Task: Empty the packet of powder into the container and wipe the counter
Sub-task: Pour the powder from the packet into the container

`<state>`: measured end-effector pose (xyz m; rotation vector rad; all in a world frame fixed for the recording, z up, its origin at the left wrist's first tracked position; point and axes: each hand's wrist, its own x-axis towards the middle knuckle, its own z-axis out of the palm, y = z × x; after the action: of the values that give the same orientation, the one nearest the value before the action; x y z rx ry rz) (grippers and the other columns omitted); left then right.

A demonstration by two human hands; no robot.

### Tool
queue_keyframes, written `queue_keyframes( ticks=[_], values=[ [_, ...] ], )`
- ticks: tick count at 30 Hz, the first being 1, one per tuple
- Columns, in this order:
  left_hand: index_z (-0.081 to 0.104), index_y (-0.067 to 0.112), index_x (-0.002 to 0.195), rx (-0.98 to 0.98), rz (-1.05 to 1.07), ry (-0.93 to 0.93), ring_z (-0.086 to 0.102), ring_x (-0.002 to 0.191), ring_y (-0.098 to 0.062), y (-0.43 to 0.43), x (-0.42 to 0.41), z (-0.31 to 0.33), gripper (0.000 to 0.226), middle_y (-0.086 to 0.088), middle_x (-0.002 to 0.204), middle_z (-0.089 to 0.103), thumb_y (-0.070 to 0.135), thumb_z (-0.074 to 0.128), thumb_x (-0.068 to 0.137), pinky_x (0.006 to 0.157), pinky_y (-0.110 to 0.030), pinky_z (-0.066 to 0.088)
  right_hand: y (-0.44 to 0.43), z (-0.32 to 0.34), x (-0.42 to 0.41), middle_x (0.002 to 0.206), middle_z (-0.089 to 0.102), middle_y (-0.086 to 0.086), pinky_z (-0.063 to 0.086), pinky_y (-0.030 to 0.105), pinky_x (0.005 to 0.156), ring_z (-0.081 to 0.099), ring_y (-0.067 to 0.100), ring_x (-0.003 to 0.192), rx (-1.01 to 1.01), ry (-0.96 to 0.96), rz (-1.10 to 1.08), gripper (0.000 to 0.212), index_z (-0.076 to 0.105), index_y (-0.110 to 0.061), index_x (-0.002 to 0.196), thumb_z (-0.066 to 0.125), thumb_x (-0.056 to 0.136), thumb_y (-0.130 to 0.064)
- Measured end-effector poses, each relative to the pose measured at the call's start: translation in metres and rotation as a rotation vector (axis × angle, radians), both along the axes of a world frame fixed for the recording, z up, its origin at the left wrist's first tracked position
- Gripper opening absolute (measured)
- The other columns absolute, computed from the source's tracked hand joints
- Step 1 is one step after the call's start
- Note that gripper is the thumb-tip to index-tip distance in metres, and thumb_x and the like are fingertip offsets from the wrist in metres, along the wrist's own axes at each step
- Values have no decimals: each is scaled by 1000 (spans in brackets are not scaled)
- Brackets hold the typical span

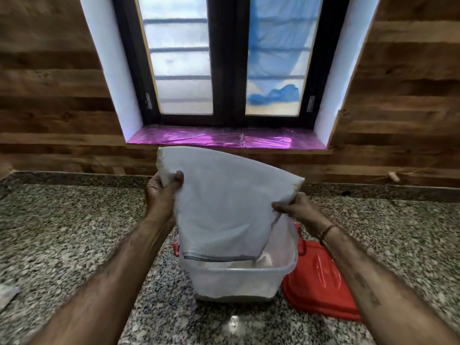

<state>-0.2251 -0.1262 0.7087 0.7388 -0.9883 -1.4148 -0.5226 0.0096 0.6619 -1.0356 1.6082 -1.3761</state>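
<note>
A clear plastic packet hangs upside down over a clear plastic container on the granite counter. Its open mouth reaches inside the container, where white powder lies at the bottom. White powder still clings in the packet's raised upper corners. My left hand pinches the upper left corner of the packet. My right hand pinches its right edge, a little lower.
A red lid lies on the counter right of the container, touching it. A pale scrap shows at the left edge. A window with a pink-covered sill stands behind, set in a wood-panelled wall.
</note>
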Motion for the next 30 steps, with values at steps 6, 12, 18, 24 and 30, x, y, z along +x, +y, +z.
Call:
queue_keyframes(
  ticks=[6, 12, 18, 24, 30],
  values=[
    [67, 3, 123, 21, -176, -282, 76, 100, -28, 11, 10, -30, 48, -12, 112, 78, 15, 84, 80, 86, -40, 63, -25, 23, -5, 78, 76, 0, 59, 25, 60, 69, 10, 66, -226, -27, -288, 18, 70, -4, 90, 61, 89, 12],
    [75, 3, 103, 81, -130, -180, 76, 88, -33, 15, 17, -46, 24, -23, 107, 77, 0, 81, 80, 72, -36, 64, -10, -6, -13, 103, 78, 14, 58, 33, 83, 72, 17, 88, -81, 47, -47, 15, 73, -2, 104, 70, 89, 0],
    [72, 5, 114, 32, -107, -203, 76, 90, -34, 21, 17, -46, 30, -17, 106, 78, 3, 79, 84, 77, -47, 63, 0, -15, -12, 100, 78, 1, 57, 22, 72, 73, 11, 88, -167, -38, -76, 51, 73, -11, 103, 84, 70, -48],
    [66, 2, 124, 60, -80, -177, 75, 91, -33, 21, 8, -41, 39, -19, 109, 77, 4, 77, 87, 77, -46, 64, 0, -23, -8, 99, 79, 0, 58, 31, 78, 74, 11, 89, -88, 258, -104, 15, 76, -13, 100, 76, 86, -7],
    [63, 7, 120, 119, -24, -123, 75, 89, -30, 12, 6, -33, 33, -15, 105, 76, 13, 76, 90, 75, -41, 64, -6, -18, -8, 103, 79, 4, 59, 32, 80, 74, 16, 94, -63, 162, -77, 23, 75, -4, 103, 78, 85, -18]
  ],
)
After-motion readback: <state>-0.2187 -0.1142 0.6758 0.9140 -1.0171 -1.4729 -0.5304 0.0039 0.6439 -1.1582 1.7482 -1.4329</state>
